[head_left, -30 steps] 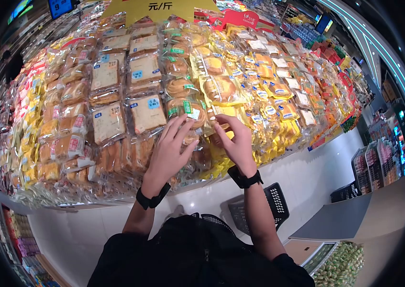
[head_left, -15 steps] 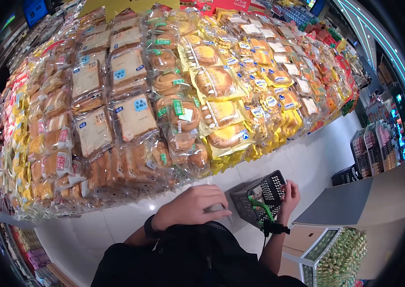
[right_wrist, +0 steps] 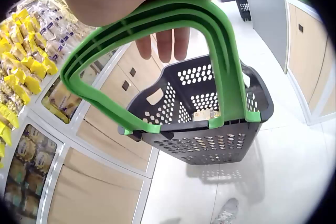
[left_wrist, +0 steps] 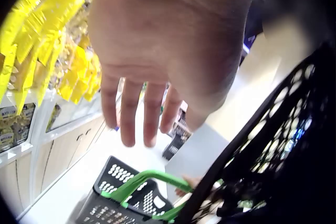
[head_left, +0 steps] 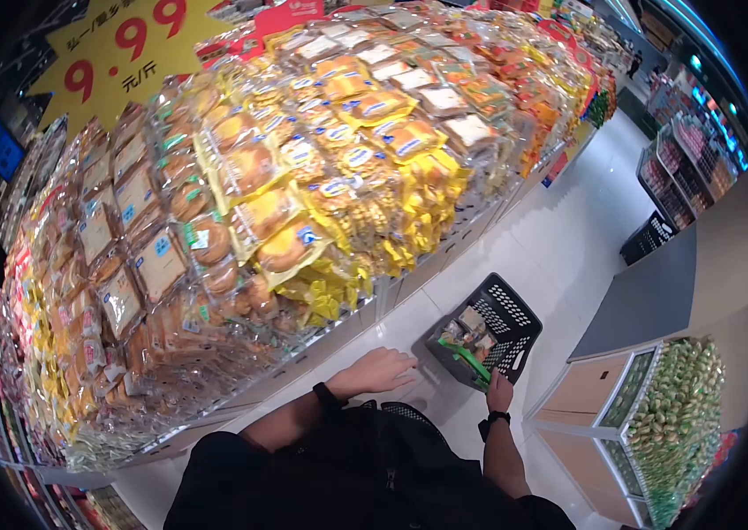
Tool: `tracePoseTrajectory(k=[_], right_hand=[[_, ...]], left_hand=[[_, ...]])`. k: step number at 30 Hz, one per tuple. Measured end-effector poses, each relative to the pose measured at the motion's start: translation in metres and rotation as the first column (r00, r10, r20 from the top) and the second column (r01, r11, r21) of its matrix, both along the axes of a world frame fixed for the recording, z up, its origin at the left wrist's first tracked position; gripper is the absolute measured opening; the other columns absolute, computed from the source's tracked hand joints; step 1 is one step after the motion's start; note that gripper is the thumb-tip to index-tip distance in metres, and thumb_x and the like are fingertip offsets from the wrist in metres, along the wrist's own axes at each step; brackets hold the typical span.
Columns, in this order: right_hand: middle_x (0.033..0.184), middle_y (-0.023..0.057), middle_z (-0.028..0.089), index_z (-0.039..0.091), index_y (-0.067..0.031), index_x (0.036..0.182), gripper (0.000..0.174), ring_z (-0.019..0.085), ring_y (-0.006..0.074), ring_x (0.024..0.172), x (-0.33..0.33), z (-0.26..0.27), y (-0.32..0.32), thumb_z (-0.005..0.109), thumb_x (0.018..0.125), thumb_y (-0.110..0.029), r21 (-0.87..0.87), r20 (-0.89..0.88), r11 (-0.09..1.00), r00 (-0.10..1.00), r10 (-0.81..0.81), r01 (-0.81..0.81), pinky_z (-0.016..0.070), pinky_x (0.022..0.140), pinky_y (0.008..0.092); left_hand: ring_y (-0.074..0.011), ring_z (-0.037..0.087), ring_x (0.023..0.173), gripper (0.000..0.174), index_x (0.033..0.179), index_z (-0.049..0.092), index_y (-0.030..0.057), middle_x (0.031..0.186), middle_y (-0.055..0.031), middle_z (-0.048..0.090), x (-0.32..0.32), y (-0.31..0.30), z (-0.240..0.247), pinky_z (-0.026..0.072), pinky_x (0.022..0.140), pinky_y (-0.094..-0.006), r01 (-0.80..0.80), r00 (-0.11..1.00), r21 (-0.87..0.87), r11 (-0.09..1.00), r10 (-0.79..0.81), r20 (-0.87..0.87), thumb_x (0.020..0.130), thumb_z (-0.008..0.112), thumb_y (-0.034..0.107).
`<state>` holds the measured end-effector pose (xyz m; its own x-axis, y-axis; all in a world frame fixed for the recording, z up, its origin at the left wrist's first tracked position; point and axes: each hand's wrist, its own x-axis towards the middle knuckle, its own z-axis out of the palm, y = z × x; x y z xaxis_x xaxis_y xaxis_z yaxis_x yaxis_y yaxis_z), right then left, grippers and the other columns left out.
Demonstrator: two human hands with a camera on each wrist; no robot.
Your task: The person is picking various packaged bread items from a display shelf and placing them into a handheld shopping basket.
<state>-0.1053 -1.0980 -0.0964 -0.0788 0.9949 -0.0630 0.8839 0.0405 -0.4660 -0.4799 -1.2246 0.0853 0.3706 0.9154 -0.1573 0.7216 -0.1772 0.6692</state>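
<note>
My right hand (head_left: 499, 390) grips the green handle (right_wrist: 229, 77) of a dark grey shopping basket (head_left: 526, 311), its fingers hooked over the bar in the right wrist view. The basket has perforated walls, and a few packaged items (head_left: 471, 329) lie inside it. Held before my body, my left hand (head_left: 375, 369) is empty, with fingers extended in the left wrist view. It is between the bread display and the basket, touching neither.
A long display heaped with bagged bread (head_left: 162, 265) curves along the left and front, a yellow price sign (head_left: 117, 57) above it. At right stands a produce stand (head_left: 679, 424) with green goods. Pale tiled floor (head_left: 559, 238) runs between; farther off is a rack (head_left: 687, 172).
Both hands have drawn back from the bread packages. The right hand moved down to the basket and took its handle; the left came back to the body. The view has turned right.
</note>
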Motion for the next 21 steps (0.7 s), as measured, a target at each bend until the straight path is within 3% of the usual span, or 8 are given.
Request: tracePoseTrajectory(k=[2,6,11,14,16,19,20,21], right_hand=[[0.081,0.0245,0.067,0.070,-0.0012,0.087,0.052,0.065,0.0430,0.080,0.011,0.005,0.014,0.042,0.103,-0.042,-0.017,-0.053,0.999,0.998,0.045,-0.046,0.0471,0.073,0.0529],[0.083,0.0231,0.068,0.073,-0.0057,0.094,0.047,0.066,0.0413,0.082,0.029,-0.001,0.031,0.046,0.101,-0.044,-0.109,-0.149,0.992,0.988,0.050,-0.067,0.0504,0.074,0.0499],[0.086,0.0202,0.070,0.075,-0.0112,0.097,0.044,0.068,0.0395,0.086,0.037,0.008,0.053,0.049,0.099,-0.047,-0.214,-0.211,0.977,0.976,-0.049,0.002,0.0522,0.077,0.0483],[0.089,0.0185,0.071,0.074,-0.0119,0.101,0.045,0.067,0.0407,0.089,0.053,-0.001,0.071,0.047,0.100,-0.048,-0.247,-0.291,0.952,0.951,0.104,-0.179,0.0529,0.079,0.0497],[0.091,0.0180,0.071,0.074,-0.0116,0.102,0.047,0.067,0.0418,0.090,0.058,-0.018,0.093,0.046,0.099,-0.049,-0.253,-0.324,0.935,0.933,0.160,-0.248,0.0534,0.080,0.0509],[0.090,0.0188,0.071,0.074,-0.0115,0.098,0.044,0.065,0.0431,0.087,0.062,-0.014,0.122,0.047,0.099,-0.047,-0.231,-0.351,0.934,0.919,0.181,-0.272,0.0525,0.078,0.0521],[0.090,0.0188,0.071,0.074,-0.0115,0.098,0.044,0.065,0.0431,0.087,0.065,-0.009,0.126,0.047,0.099,-0.047,-0.260,-0.344,0.935,0.928,0.145,-0.242,0.0525,0.078,0.0521],[0.088,0.0195,0.070,0.073,-0.0102,0.096,0.041,0.065,0.0424,0.085,0.068,-0.003,0.130,0.049,0.098,-0.044,-0.272,-0.368,0.928,0.918,0.146,-0.256,0.0516,0.074,0.0513]], left_hand=[[-0.0332,0.065,0.100,0.035,0.116,0.061,0.0074,0.108,-0.0135,0.067,0.029,0.034,-0.016,0.0505,0.087,-0.0417,0.072,0.990,0.150,0.986,-0.052,-0.134,0.099,0.056,0.038],[-0.0320,0.059,0.113,0.038,0.122,0.059,0.0087,0.121,-0.0124,0.063,0.097,0.106,-0.061,0.0481,0.092,-0.0394,0.223,0.937,0.074,0.972,-0.193,-0.292,0.095,0.059,0.036],[-0.0325,0.040,0.138,0.049,0.135,0.052,0.0106,0.144,-0.0100,0.049,0.178,0.154,-0.123,0.0325,0.110,-0.0574,0.207,0.946,0.252,0.945,-0.128,-0.297,0.097,0.055,0.042],[-0.0323,0.037,0.141,0.051,0.136,0.052,0.0112,0.143,-0.0088,0.052,0.228,0.169,-0.154,0.0198,0.115,-0.0648,0.145,0.950,0.158,0.977,-0.093,-0.299,0.101,0.047,0.047],[-0.0320,0.039,0.140,0.053,0.137,0.053,0.0121,0.137,-0.0086,0.057,0.243,0.196,-0.148,0.0126,0.118,-0.0653,0.264,0.895,0.029,0.964,-0.234,-0.381,0.103,0.039,0.050],[-0.0289,0.066,0.105,0.043,0.117,0.066,0.0096,0.106,-0.0126,0.071,0.244,0.246,-0.169,0.0458,0.095,-0.0472,0.280,0.896,-0.010,0.960,-0.265,-0.357,0.104,0.040,0.041],[-0.0326,0.071,0.086,0.052,0.099,0.074,0.0074,0.091,-0.0151,0.073,0.242,0.259,-0.176,0.0525,0.080,-0.0458,0.247,0.904,0.000,0.969,-0.230,-0.360,0.104,0.037,0.044],[-0.0326,0.071,0.086,0.052,0.099,0.074,0.0074,0.091,-0.0151,0.073,0.244,0.271,-0.174,0.0525,0.080,-0.0458,0.275,0.901,-0.024,0.961,-0.266,-0.342,0.104,0.037,0.044]])
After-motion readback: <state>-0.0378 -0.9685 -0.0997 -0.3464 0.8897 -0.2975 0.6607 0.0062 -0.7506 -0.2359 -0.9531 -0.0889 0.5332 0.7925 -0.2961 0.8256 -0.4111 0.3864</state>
